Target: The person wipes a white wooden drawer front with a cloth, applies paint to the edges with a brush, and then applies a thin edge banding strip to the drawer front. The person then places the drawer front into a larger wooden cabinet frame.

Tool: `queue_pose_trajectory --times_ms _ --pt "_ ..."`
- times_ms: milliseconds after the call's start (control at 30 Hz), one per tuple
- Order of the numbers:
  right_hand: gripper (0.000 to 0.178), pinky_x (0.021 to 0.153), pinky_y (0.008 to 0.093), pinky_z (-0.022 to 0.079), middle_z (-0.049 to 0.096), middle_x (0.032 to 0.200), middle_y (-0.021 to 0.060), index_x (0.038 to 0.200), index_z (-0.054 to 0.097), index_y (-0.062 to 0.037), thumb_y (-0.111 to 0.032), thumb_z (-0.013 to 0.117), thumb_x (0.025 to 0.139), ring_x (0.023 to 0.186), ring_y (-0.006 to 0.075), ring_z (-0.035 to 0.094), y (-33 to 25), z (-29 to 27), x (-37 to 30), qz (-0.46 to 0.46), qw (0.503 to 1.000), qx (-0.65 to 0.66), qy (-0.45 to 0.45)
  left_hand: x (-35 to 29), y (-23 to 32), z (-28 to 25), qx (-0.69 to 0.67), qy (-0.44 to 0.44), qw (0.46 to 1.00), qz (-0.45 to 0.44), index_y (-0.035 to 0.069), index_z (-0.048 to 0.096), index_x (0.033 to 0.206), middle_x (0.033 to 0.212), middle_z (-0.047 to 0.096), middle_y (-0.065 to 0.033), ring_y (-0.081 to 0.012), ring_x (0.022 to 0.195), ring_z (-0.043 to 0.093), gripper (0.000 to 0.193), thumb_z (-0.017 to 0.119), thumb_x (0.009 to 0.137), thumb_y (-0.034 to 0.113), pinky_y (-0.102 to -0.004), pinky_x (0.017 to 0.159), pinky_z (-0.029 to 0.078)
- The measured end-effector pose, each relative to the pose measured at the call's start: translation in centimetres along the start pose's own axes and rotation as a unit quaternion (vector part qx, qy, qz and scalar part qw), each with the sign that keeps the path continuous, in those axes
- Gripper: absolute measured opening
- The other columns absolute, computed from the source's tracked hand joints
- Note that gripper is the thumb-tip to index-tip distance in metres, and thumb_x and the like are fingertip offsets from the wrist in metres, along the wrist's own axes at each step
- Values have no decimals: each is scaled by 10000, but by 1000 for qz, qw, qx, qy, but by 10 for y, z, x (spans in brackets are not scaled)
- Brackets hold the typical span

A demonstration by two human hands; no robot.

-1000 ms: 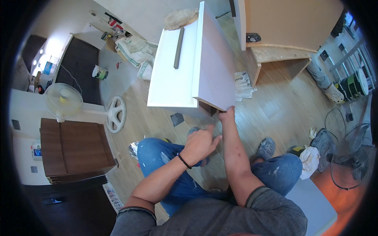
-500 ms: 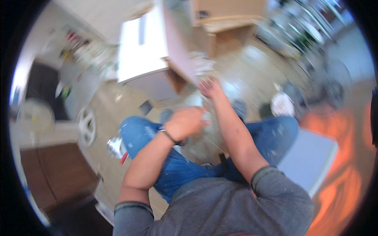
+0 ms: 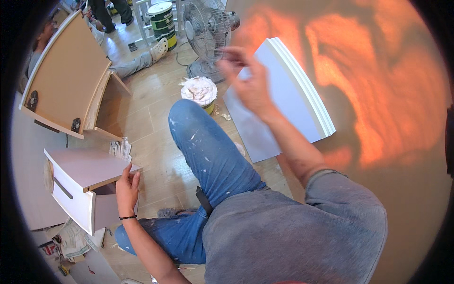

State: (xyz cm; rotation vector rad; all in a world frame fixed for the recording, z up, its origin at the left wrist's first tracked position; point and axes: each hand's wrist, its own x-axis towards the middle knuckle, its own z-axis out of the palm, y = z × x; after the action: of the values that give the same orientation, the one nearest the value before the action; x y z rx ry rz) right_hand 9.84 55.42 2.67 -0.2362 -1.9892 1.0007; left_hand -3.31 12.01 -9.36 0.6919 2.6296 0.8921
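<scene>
My left hand rests against the edge of a small white cabinet box on the floor at the left. Its fingers are stretched out and touch the top panel's edge; the hand looks open. My right hand is raised over a stack of white panels at the right. Its fingers are blurred but look apart, and nothing shows between them. The box's front carries a dark slot-like handle, and the panels lie flat, with their layered edges facing right.
A larger tan cabinet stands far left, with a person's outstretched leg beside it. A floor fan, an open tub of whitish scraps and a dark green bucket stand ahead. Orange light falls across the floor at right.
The view has swung to the right. My hands, which were closer together, are now apart: the left at the white cabinet box, the right raised over the white panels.
</scene>
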Motion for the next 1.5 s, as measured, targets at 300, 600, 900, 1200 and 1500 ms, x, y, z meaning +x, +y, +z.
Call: queue_pose_trajectory --times_ms 300,600,900,1200,1500 --pt "856 1266 497 195 355 1608 267 1544 338 79 -364 721 920 1540 395 259 138 -174 -94 169 761 -622 -71 -13 13 4 -17 -46 999 -16 24 619 1380 945 733 -200 -309 805 702 444 691 986 214 -411 779 555" --pt "762 1212 522 231 399 1541 254 1476 424 80 -230 693 834 1467 419 314 143 -144 -96 113 720 -683 -34 -27 -1 -10 -46 22 998 -37 35 592 1427 927 692 -177 -234 771 627 445 659 1025 215 -355 746 532" --pt "577 1045 512 356 534 1299 242 1269 554 100 -164 677 771 1184 386 481 145 -148 -81 86 738 -669 -13 -34 15 -17 -63 -19 996 -64 39 577 1450 1008 719 -181 -214 871 658 458 650 1035 219 -352 812 542" --pt "438 1017 509 374 589 1184 267 1137 642 85 -177 669 787 1126 413 527 135 -154 -75 121 743 -658 -11 -31 25 -18 -35 -20 999 -28 39 574 1444 937 691 -161 -251 790 635 459 652 1023 206 -370 739 530" --pt "489 883 504 521 599 1160 259 1168 629 74 -283 727 848 980 416 647 114 -142 -52 176 782 -596 -50 -32 14 -17 -54 -17 997 -45 49 576 1449 945 693 -168 -236 802 648 469 663 1022 223 -363 738 539"
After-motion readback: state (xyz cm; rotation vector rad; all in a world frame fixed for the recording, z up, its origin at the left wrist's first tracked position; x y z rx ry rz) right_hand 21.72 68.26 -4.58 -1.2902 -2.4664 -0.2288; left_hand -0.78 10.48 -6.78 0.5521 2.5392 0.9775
